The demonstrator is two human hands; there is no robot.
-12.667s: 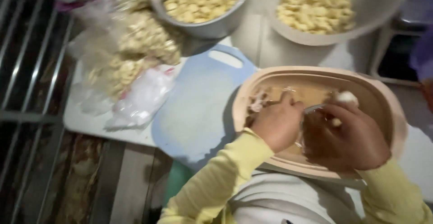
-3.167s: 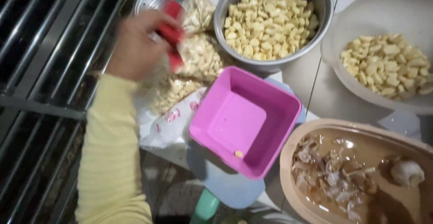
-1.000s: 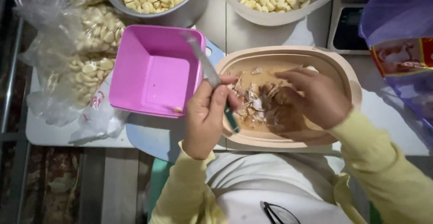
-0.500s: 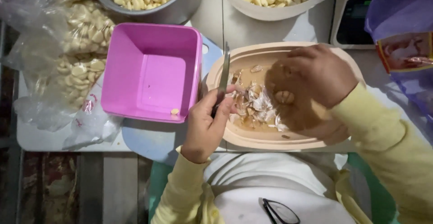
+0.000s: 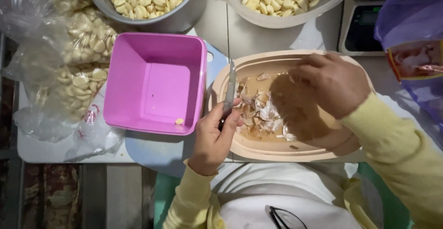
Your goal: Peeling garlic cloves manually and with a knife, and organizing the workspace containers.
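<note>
My left hand (image 5: pixel 213 139) grips a small knife (image 5: pixel 229 89), blade pointing away, at the left rim of an oval beige tray (image 5: pixel 277 153). A heap of papery garlic skins (image 5: pixel 260 113) lies in the tray beside the blade. My right hand (image 5: pixel 333 85) hovers over the tray's right half, back up and fingers curled, so what it holds is hidden. Left of the tray stands a square pink tub (image 5: pixel 154 79) with a single peeled clove (image 5: pixel 179 121) in its near corner.
A metal bowl (image 5: pixel 184 17) and a white bowl (image 5: pixel 286 22) of peeled cloves stand at the back. Clear bags of garlic (image 5: pixel 78 58) lie at the left. A scale (image 5: pixel 364 23) and a purple bag (image 5: pixel 410 21) are at the right. A blue board (image 5: pixel 157 148) lies under the tub.
My right hand, which showed a clove in its fingers half a second ago, has turned back-up over the tray. My left hand with the knife has stayed at the tray's left rim.
</note>
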